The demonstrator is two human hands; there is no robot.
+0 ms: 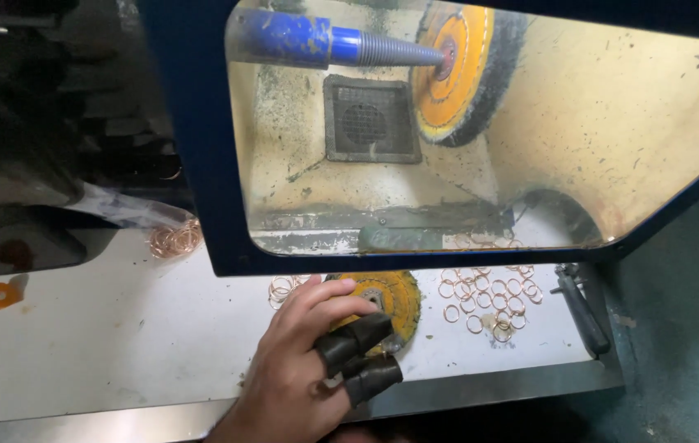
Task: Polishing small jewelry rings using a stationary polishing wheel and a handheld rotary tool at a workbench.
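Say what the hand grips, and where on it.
The left hand rests on the yellow round cloth buffing wheel's near edge; a closed grip cannot be told.

I see warm yellowish light filling the polishing hood [612, 123] behind its hazy, smeared clear shield [481, 213], the white counter [103, 336] evenly lit with a soft shadow under my hand [300, 369], while the far left falls dark and details there blur slightly.

Left of the hand [304, 369] the white bench top [103, 344] lies open; rightward, scattered copper rings [489, 295] and dark pliers [583, 312] crowd the surface; above, the blue-framed guard window [201, 164] overhangs, leaving a low gap over the loose yellow buffing wheel [394, 299].
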